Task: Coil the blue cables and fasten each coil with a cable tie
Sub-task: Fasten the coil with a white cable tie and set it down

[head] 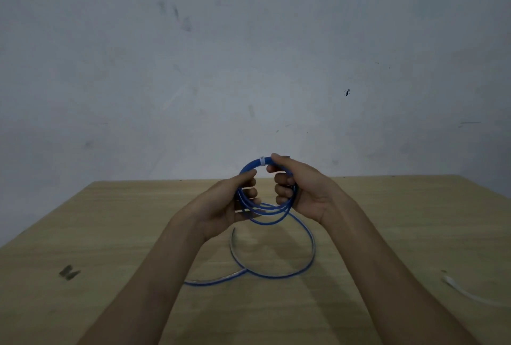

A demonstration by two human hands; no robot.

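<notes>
**Entry: blue cable coil, held in both hands above the table**

Item 1. Blue cable coil (264, 195): several round loops, upright, facing you, raised above the far middle of the wooden table (110, 234). A small white band (262, 161) wraps the loops at the top of the coil; whether it is a label or a tie cannot be told.

Item 2. Your left hand (224, 206): palm turned inward, fingers curled tight around the left side of the coil, thumb pressed on the outer strands.

Item 3. Your right hand (301, 192): fingers folded through the coil from the right, closed on its upper right arc, thumb tip touching the cable just beside the white band.

Item 4. Loose cable tail (304, 264): runs down from the bottom of the coil, lies on the table in one wide open curve below your hands, crosses itself near the lower left and trails out to the left, under your left forearm.

Item 5. White cable tie (467, 292): a pale curved strip flat on the table, near the right edge, well apart from the coil.

Item 6. Dark smudge (69, 272) on the table surface, left side.
</notes>
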